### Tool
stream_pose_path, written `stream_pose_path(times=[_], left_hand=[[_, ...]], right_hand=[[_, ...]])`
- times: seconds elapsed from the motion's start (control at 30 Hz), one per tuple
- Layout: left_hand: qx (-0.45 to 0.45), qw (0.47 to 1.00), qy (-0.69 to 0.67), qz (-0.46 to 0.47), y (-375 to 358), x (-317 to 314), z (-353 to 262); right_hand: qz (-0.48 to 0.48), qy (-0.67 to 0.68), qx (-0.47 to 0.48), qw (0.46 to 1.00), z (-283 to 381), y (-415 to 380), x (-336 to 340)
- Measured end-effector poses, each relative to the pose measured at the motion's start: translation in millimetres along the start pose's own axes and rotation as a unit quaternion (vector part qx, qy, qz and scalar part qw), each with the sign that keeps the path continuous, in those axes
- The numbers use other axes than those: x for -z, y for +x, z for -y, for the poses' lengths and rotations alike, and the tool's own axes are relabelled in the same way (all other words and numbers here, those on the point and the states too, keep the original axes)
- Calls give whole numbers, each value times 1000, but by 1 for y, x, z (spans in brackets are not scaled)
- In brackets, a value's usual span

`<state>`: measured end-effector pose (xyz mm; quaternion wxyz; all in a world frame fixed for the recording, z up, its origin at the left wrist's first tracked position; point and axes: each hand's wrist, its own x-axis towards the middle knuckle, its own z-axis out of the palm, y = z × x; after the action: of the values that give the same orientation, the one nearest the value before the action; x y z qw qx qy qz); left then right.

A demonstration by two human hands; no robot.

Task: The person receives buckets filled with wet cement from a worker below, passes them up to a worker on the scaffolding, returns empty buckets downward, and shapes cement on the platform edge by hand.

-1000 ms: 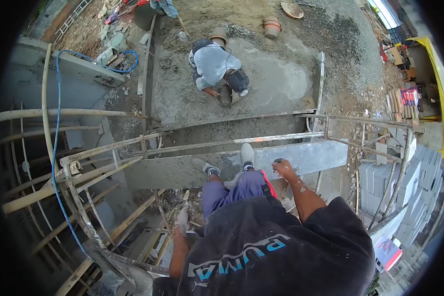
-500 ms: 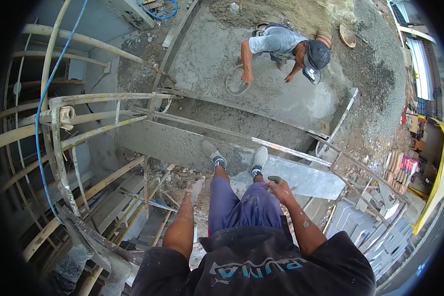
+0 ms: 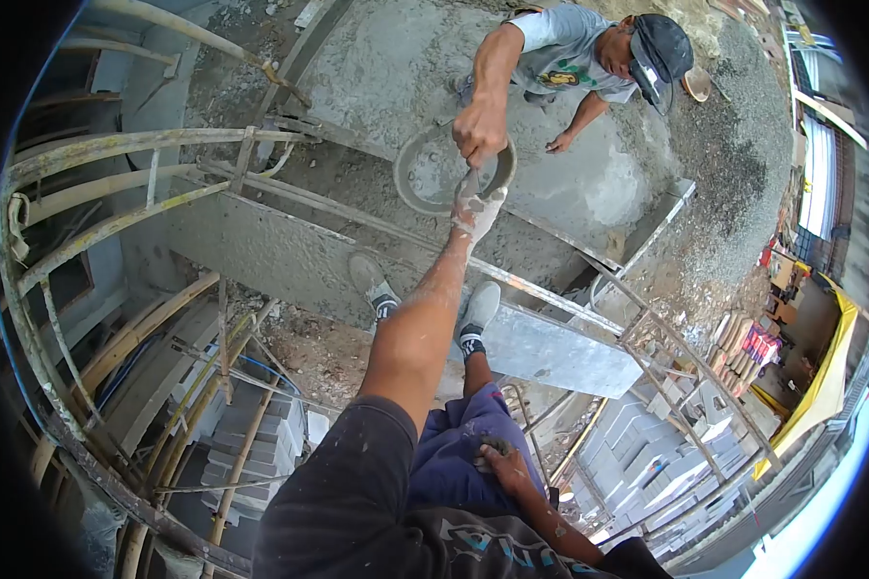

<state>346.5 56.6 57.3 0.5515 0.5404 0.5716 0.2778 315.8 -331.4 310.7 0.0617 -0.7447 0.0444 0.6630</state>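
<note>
My left hand (image 3: 478, 210), crusted with pale cement, reaches far forward and closes on the handle of a grey, cement-coated bucket (image 3: 405, 176). A co-worker's hand (image 3: 481, 132) grips the same bucket from above, almost touching mine. The bucket is held over the gap beyond the plank; its round rim faces me. Close to my thigh, my right hand (image 3: 508, 469) is curled, with a dark, dirty lump (image 3: 497, 446) at its fingers that I cannot make out. My feet stand on a cement-smeared plank (image 3: 290, 259).
The co-worker (image 3: 570, 58) bends over a wet cement slab (image 3: 589, 179). Bamboo and metal scaffold rails (image 3: 116, 145) stand at left. A metal rail (image 3: 550, 289) runs past my feet. Grey blocks (image 3: 618, 463) are stacked below right, and gravel (image 3: 719, 145) lies beyond.
My left hand has swung from beside my leg to the bucket handle. The co-worker has lifted the bucket from the slab towards me. My right hand has drawn closer to my body.
</note>
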Motion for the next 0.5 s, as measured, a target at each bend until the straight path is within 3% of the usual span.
stream_pose_path(times=[0.07, 0.17, 0.33, 0.5], left_hand=[[60, 996, -66, -14, -5, -10, -17], [83, 991, -69, -75, -23, 1, -8], [158, 982, -56, -82, -81, 43, 20], [191, 969, -139, -70, -124, 70, 60]], right_hand=[[6, 188, -47, 981, -17, 2, 5], [30, 266, -59, 962, -32, 6, 9], [29, 277, -39, 960, -30, 5, 11], [43, 260, -25, 964, -33, 6, 17]])
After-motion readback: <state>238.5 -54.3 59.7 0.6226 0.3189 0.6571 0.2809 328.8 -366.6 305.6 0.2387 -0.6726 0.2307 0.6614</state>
